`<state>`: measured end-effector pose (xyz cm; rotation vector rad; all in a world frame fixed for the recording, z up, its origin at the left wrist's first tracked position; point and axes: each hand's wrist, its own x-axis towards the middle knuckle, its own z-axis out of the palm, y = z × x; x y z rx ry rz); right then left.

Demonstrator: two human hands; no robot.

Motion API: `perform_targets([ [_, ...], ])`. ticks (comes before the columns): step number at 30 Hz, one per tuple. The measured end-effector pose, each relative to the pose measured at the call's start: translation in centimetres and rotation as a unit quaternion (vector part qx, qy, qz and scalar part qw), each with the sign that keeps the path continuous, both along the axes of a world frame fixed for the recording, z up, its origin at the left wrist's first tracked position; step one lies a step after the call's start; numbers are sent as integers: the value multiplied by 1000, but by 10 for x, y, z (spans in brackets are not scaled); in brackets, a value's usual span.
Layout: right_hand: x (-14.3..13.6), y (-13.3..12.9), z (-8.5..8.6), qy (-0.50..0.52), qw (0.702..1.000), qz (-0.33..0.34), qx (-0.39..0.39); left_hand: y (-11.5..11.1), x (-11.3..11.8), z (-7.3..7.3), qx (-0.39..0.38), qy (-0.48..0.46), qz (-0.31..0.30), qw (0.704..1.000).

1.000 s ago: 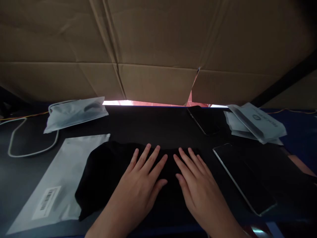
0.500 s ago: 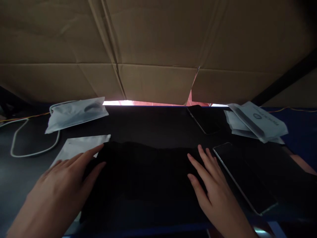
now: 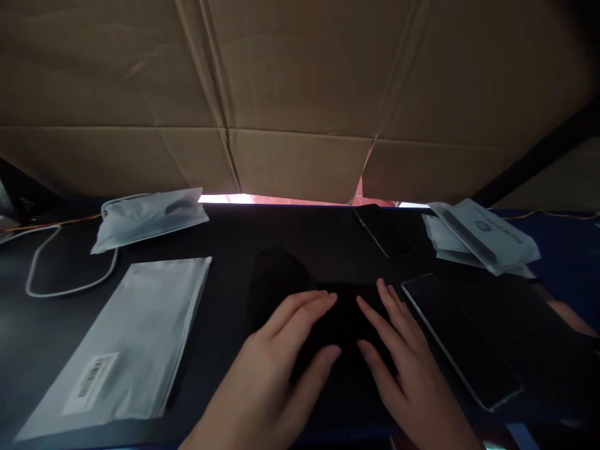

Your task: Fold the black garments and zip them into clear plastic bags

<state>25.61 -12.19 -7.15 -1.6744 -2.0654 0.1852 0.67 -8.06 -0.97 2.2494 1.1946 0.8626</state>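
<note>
In the head view a piece of black cloth (image 3: 279, 272) lies on the dark table in front of me, its left part folded over toward the right. My left hand (image 3: 290, 359) grips the folded part, its fingers on top and its thumb nearer me; the held edge is too dark to make out. My right hand (image 3: 400, 356) rests on the right part of the cloth with its fingers spread. Between the two hands only a narrow strip of cloth shows. A phone in a clear-edged case (image 3: 462, 340) lies just right of my right hand.
A white pouch with a barcode label (image 3: 135, 325) lies at left, with a fuller white pouch (image 3: 152, 219) and a white cable (image 3: 70, 294) behind. Farther back are another phone (image 3: 384, 230) and printed white pouches (image 3: 490, 237). Cardboard (image 3: 300, 75) hangs behind the table.
My left hand has moved right, bringing the left side of the black cloth over toward my right hand. The barcode pouch is now uncovered. My right hand has barely moved.
</note>
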Motion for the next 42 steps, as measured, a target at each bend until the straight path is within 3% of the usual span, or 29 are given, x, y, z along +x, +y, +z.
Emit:
perform_targets([
  [5, -3, -1, 4, -23, 999, 23, 25, 12, -25, -29, 109, 148, 8, 983],
  [9, -6, 2, 5, -69, 995, 67, 3, 16, -32, -46, 108, 228, -25, 967],
  [12, -5, 3, 5, -62, 996, 68, -15, 13, -37, -38, 115, 210, 27, 971],
  [15, -3, 2, 6, -18, 999, 47, -13, 11, -48, -25, 125, 210, 193, 950],
  [17, -1, 0, 7, 17, 999, 27, -16, 12, -57, -21, 102, 257, 246, 929],
  [19, 1, 0, 7, 40, 999, 12, -23, 14, -63, -21, 56, 280, 234, 929],
  [23, 1, 0, 8, 59, 998, 1, -30, 19, -62, -18, -29, 179, 185, 966],
  [29, -2, 2, 7, 38, 999, 2, -25, 24, -50, 17, 17, 55, 195, 979],
  [33, -2, 5, 4, 10, 999, 32, -24, 15, -13, 36, 49, 32, 169, 984],
  [35, -1, 6, 0, 19, 999, 38, -19, 8, 17, 32, 57, 55, 140, 987],
  [38, 5, 3, -6, 76, 997, 24, -22, -2, 57, 11, 42, 102, 44, 993],
  [40, 8, -1, -8, 123, 992, 7, -38, -6, 68, -3, 13, 86, -21, 996],
  [42, 10, -3, -7, 157, 986, -1, -61, -8, 64, -14, 11, 52, -29, 998],
])
